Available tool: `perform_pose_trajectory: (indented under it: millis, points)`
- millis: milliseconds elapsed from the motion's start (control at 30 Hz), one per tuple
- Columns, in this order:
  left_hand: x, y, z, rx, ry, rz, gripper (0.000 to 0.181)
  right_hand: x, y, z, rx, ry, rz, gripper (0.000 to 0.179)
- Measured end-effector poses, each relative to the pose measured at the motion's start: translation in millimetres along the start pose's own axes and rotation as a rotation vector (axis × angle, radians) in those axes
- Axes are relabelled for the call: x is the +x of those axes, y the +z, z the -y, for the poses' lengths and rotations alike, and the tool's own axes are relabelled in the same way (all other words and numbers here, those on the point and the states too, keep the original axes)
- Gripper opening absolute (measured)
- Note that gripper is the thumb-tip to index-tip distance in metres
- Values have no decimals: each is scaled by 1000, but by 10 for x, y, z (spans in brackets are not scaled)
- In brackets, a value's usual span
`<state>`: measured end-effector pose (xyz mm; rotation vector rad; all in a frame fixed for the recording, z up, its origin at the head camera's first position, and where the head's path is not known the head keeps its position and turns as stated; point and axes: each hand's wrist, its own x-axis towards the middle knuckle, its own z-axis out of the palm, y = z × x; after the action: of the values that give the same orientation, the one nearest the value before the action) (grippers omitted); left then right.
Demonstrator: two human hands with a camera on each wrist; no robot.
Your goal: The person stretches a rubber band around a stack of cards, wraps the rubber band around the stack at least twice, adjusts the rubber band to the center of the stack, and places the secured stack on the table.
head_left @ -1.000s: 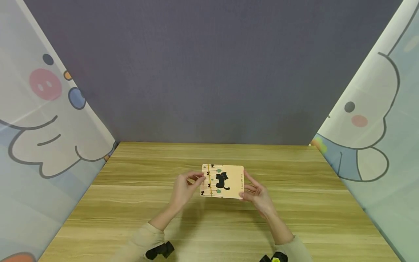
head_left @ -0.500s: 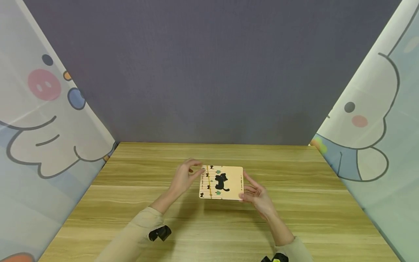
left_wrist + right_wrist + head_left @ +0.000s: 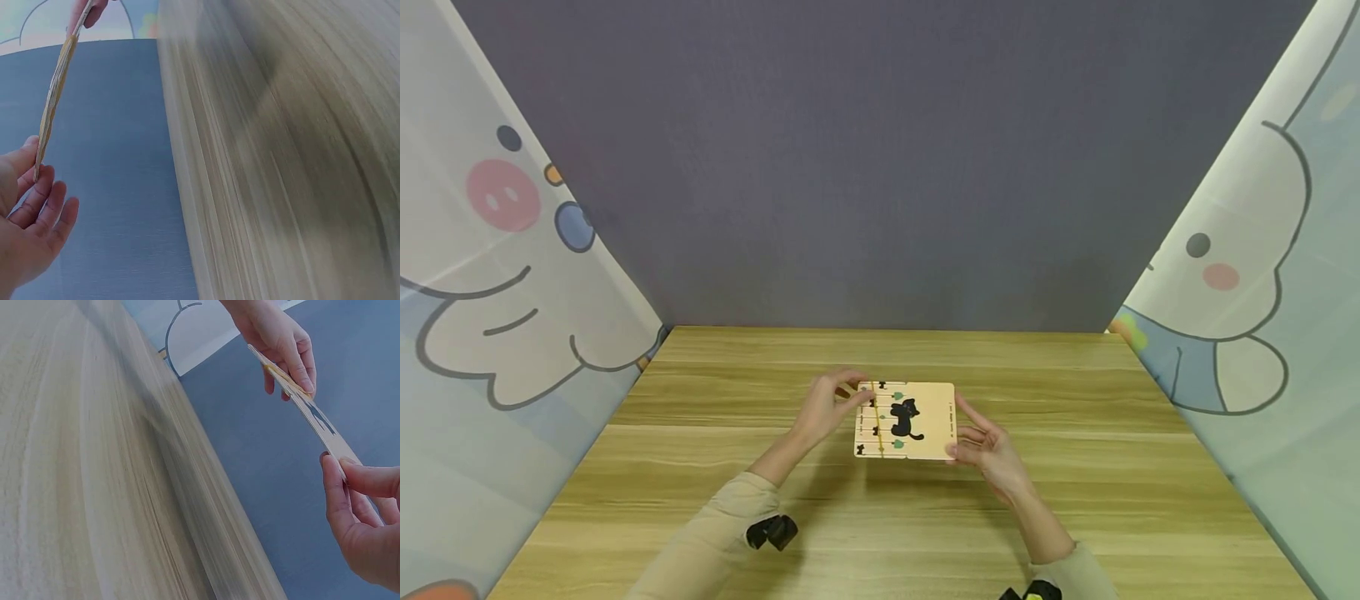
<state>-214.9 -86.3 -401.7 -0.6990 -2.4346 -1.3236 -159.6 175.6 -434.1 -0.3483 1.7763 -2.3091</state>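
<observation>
Left grip [image 3: 822, 413] and right grip [image 3: 997, 457] pinch opposite ends of the booklet [image 3: 907, 421]; uneven pulling could dislodge its yellow band [image 3: 877, 421].

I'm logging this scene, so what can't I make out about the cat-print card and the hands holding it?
Cat-print card, underside: head view, hidden by its printed face.
Lettering along its right edge: head view, too small to read.
Right hand: left wrist view, mostly cut off by top edge.
Left hand: left wrist view, cut by left edge.
</observation>
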Motion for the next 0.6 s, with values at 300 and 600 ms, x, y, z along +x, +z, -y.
perform_pose_trajectory:
  millis: [300, 600]
  points:
    - [-7, 53, 4, -119, -3, -1, 24, -5, 0, -25, 22, -4, 16, 79]
    - [-17, 129, -28, -82, -15, 1, 23, -10, 21, -10, -28, -1, 35, 77]
